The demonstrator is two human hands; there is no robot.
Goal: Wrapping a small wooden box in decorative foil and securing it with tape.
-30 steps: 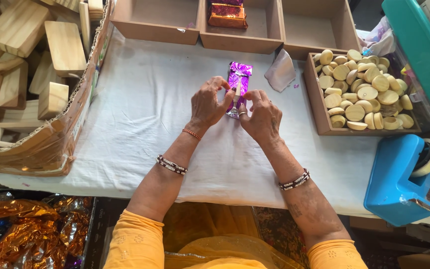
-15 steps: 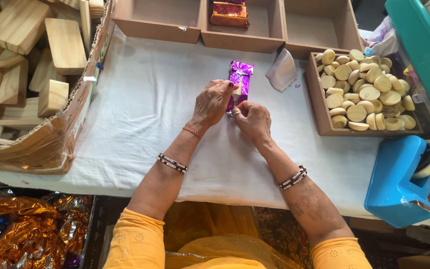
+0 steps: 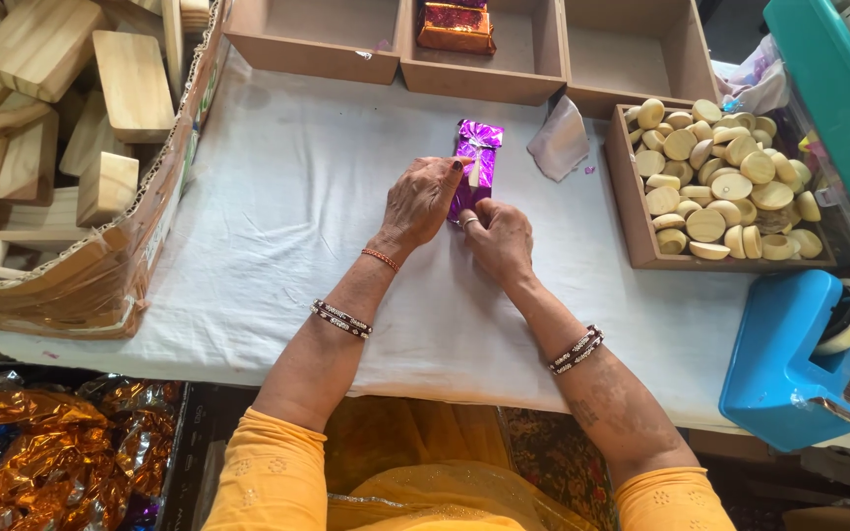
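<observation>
A small block wrapped in shiny purple foil [image 3: 477, 155] lies on the white cloth [image 3: 297, 197] at the middle of the table. My left hand [image 3: 421, 200] presses on its left side, fingers lying over the foil. My right hand [image 3: 497, 234] pinches the near end of the wrapper with its fingertips. A strip of pale tape or paper runs down the middle of the package.
A wooden tray of round pale discs [image 3: 715, 182] stands to the right. A blue tape dispenser [image 3: 797, 354] sits at the near right. Three wooden boxes [image 3: 464, 44] line the far edge, one holding an orange foil package [image 3: 455, 25]. A carton of wooden blocks [image 3: 61, 147] fills the left.
The purple package has come down from upright in my hands to lying flat on the cloth. Both hands have lowered with it and now press on it.
</observation>
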